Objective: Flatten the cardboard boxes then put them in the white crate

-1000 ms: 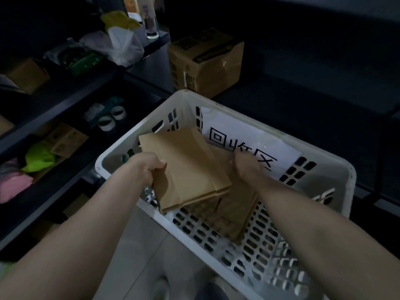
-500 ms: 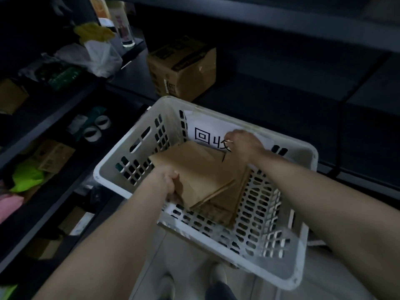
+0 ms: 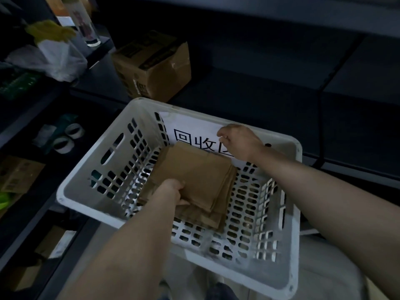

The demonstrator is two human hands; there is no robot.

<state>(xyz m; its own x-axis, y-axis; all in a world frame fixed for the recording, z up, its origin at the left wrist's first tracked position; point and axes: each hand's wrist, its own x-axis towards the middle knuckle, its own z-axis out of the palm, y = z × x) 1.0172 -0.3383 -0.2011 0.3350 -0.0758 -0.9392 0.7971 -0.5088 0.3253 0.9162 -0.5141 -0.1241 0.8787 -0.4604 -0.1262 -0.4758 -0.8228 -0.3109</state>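
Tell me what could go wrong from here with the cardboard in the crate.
1. The left hand grips only the near edge of the flattened cardboard; its layers look fanned and may slide apart on release.
2. The right hand is at the paper label on the white crate and might snag it.
3. The brown box on the shelf behind is unflattened and could be missed.

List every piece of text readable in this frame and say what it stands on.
"回收": large black characters on the white paper sign on the far wall of the white crate; a third character is partly covered by the right hand.
Dark print on the cardboard box behind the crate: too blurred to read.
Markings on the brown box on the lower left shelf: too blurred to read.
No print visible on the flattened cardboard in the crate.
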